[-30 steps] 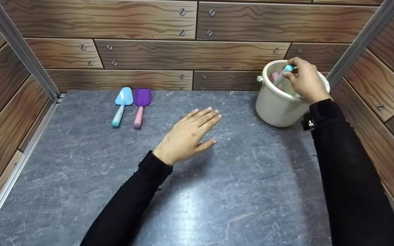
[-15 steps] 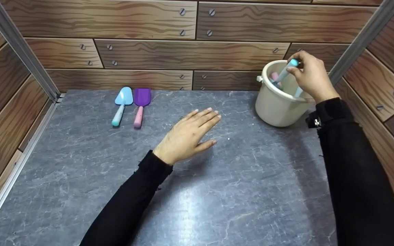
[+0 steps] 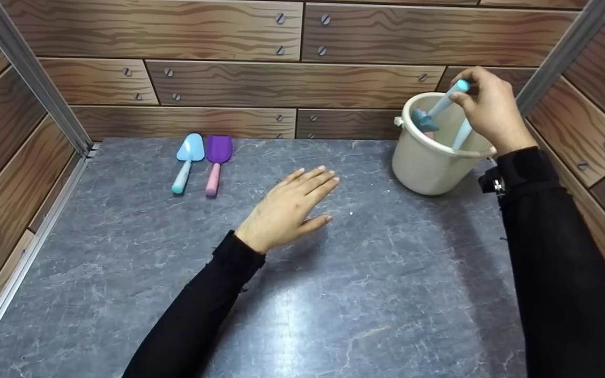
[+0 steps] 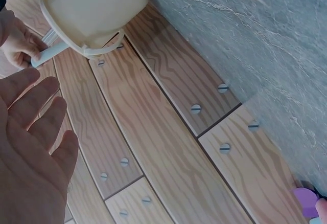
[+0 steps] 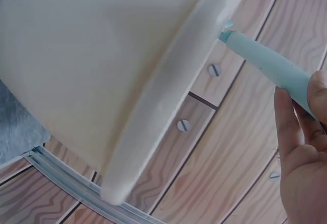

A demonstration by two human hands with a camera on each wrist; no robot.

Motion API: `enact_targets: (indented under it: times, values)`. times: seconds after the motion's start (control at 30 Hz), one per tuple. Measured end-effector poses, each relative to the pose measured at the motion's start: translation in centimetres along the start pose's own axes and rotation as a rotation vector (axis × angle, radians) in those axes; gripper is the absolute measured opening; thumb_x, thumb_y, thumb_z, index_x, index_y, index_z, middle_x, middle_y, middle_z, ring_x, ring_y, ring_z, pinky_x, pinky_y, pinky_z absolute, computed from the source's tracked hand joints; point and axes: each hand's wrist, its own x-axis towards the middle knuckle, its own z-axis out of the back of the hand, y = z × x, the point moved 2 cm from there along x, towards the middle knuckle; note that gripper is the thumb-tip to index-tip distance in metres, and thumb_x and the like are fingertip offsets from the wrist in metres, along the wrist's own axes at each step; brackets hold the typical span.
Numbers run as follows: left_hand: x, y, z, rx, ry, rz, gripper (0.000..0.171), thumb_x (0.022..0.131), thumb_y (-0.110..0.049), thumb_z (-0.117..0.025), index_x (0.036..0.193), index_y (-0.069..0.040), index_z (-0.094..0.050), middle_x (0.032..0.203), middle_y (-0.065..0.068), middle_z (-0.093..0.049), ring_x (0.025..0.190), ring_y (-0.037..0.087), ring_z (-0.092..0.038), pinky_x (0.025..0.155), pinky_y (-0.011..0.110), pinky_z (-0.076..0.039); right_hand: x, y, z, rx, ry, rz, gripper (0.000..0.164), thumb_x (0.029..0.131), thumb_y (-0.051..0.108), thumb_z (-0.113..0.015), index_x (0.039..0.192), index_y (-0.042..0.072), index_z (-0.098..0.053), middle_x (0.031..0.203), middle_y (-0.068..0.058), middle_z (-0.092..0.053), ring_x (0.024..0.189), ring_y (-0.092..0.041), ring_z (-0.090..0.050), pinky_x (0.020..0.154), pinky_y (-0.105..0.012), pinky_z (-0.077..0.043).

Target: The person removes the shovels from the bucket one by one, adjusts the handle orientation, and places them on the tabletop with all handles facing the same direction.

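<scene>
My right hand (image 3: 494,107) is above the right side of a cream bucket (image 3: 431,168), pinching the light blue handle (image 5: 271,63) of a small sand tool by its end. The tool slants down into the bucket, its darker blue head (image 3: 425,121) just inside the rim; the head's exact shape is unclear. Another light blue handle (image 3: 461,134) leans inside, and a bit of pink shows below the blue head. Fingers straight, my left hand (image 3: 287,210) hovers over or rests on the table and holds nothing.
At the back left of the grey marbled table (image 3: 176,273) lie a light blue toy trowel (image 3: 189,152) and a purple toy shovel (image 3: 218,152) with a pink handle, side by side. Wood-patterned walls (image 3: 218,84) and metal corner posts (image 3: 560,52) enclose the table.
My right hand has risen and shifted right, drawing the blue-handled tool partly up so its blue head shows. The left hand stays where it was.
</scene>
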Motion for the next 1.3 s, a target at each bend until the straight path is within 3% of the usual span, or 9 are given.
enact_targets:
  times: [0.17,0.57,0.73,0.93,1.17,1.3]
  values:
    - [0.0,0.0,0.0,-0.005,0.002,-0.004,0.075,0.121,-0.052,-0.062,0.182,-0.012,-0.043,0.188,0.01,-0.048,0.179,0.031,-0.042,0.151,0.057,-0.031,-0.1,0.8,0.9,0.016,-0.019,-0.005,0.04,0.121,0.017,-0.065,0.156,-0.001,-0.063,0.163,-0.029,-0.068,0.154,-0.049,-0.068,0.133,-0.055,-0.057]
    - [0.0,0.0,-0.2,0.003,-0.016,-0.014,0.074,0.121,-0.051,-0.063,0.181,-0.011,-0.046,0.186,0.011,-0.051,0.177,0.031,-0.045,0.15,0.056,-0.032,-0.3,2.4,2.0,-0.012,-0.09,0.046,0.037,0.118,0.015,-0.071,0.15,-0.003,-0.067,0.158,-0.026,-0.072,0.152,-0.045,-0.071,0.131,-0.045,-0.06]
    - [0.0,0.1,-0.1,0.001,-0.013,-0.012,0.074,0.121,-0.05,-0.063,0.181,-0.011,-0.045,0.186,0.011,-0.051,0.177,0.032,-0.045,0.15,0.057,-0.033,-0.5,3.1,1.9,0.001,-0.116,0.079,0.036,0.117,0.014,-0.072,0.148,-0.003,-0.067,0.155,-0.025,-0.072,0.153,-0.042,-0.07,0.131,-0.041,-0.059]
    - [0.0,0.1,0.0,0.001,-0.003,-0.002,0.075,0.121,-0.052,-0.062,0.181,-0.011,-0.045,0.187,0.01,-0.05,0.178,0.031,-0.043,0.151,0.056,-0.031,-0.8,4.3,1.6,-0.008,-0.149,0.118,0.032,0.116,0.012,-0.073,0.145,-0.002,-0.07,0.148,-0.022,-0.074,0.142,-0.037,-0.072,0.126,-0.034,-0.06]
    - [0.0,0.2,0.0,0.002,-0.001,-0.003,0.075,0.121,-0.051,-0.063,0.181,-0.011,-0.045,0.187,0.009,-0.05,0.178,0.031,-0.043,0.151,0.055,-0.03,-1.5,5.7,1.2,0.006,-0.148,0.191,0.03,0.114,0.006,-0.073,0.142,-0.005,-0.07,0.146,-0.024,-0.073,0.142,-0.039,-0.071,0.128,-0.038,-0.061]
    - [0.0,0.2,0.0,-0.011,-0.008,0.002,0.075,0.12,-0.049,-0.066,0.181,-0.011,-0.046,0.187,0.009,-0.05,0.178,0.031,-0.043,0.151,0.055,-0.03,-2.0,6.2,0.8,0.016,-0.161,0.235,0.029,0.113,0.006,-0.074,0.14,-0.005,-0.071,0.143,-0.023,-0.074,0.138,-0.039,-0.073,0.122,-0.027,-0.062]
